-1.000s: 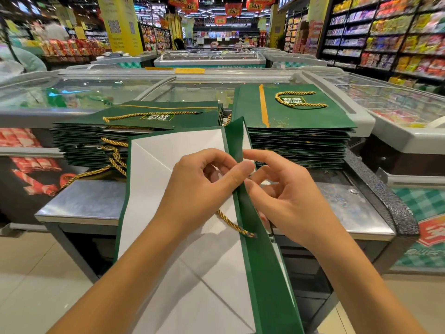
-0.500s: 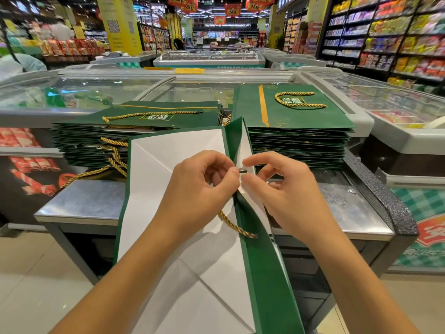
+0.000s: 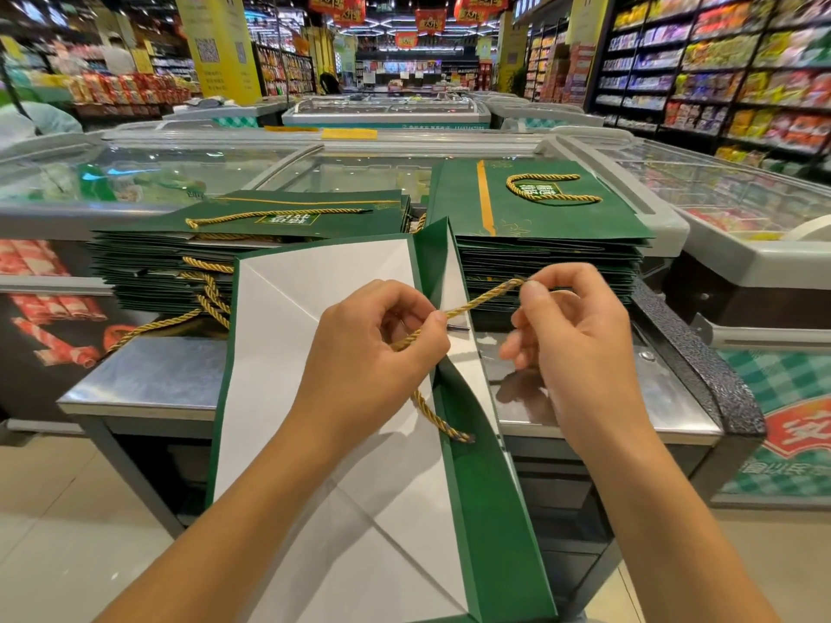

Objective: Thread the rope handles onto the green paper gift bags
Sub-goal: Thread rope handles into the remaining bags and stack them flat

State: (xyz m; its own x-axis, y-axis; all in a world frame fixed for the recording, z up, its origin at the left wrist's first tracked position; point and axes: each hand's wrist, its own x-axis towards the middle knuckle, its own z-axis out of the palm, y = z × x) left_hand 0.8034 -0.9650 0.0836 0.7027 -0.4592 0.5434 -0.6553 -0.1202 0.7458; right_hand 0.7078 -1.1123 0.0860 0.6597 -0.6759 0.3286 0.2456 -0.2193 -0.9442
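Observation:
A flattened green paper gift bag with a white inner side lies tilted toward me, its top end propped near the stacks. A gold twisted rope handle runs across the bag's green edge. My left hand pinches the rope at the bag's edge and holds the bag. My right hand pinches the rope's end between thumb and forefinger, up and to the right. The rope's other end hangs loose below my left hand.
Two stacks of flat green bags sit on a steel counter: the left stack with loose gold ropes trailing, the right stack with a looped handle on top. Glass-lidded freezers stand behind and right; store shelves beyond.
My right hand has drawn the rope end out to the upper right, so a length of rope now spans between both hands. Before, both hands pinched together at the bag's edge.

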